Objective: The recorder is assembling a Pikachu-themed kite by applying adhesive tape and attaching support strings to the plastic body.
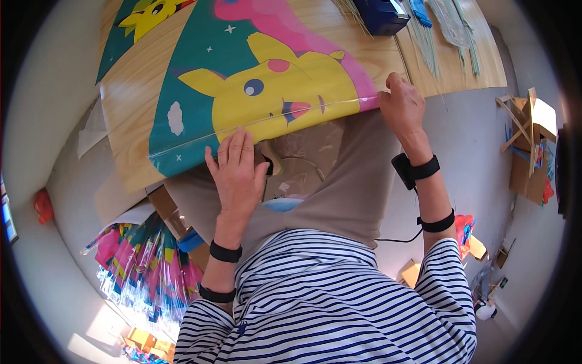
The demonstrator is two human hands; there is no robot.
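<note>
A printed plastic sheet (200, 118), like a kite sail, lies over the table's near edge, with a yellow cartoon face on green and pink. A thin pale line, perhaps a rod or a fold, crosses it along its near edge. My left hand (235, 173) rests on that edge left of the middle, fingers stretched out and flat. At the sheet's right corner my right hand (402, 108) is closed, thumb and fingers pinching the edge. Whether it also grips the end of the line is hidden. The near strip of the sheet hangs above my lap.
Another printed sheet (142, 24) lies at the table's far left. A dark blue holder (382, 17), thin sticks (424, 48) and a clear plastic bag (450, 24) are at far right. Bundled colourful sheets (151, 261) sit low on my left; wooden pieces and boxes (530, 145) stand right.
</note>
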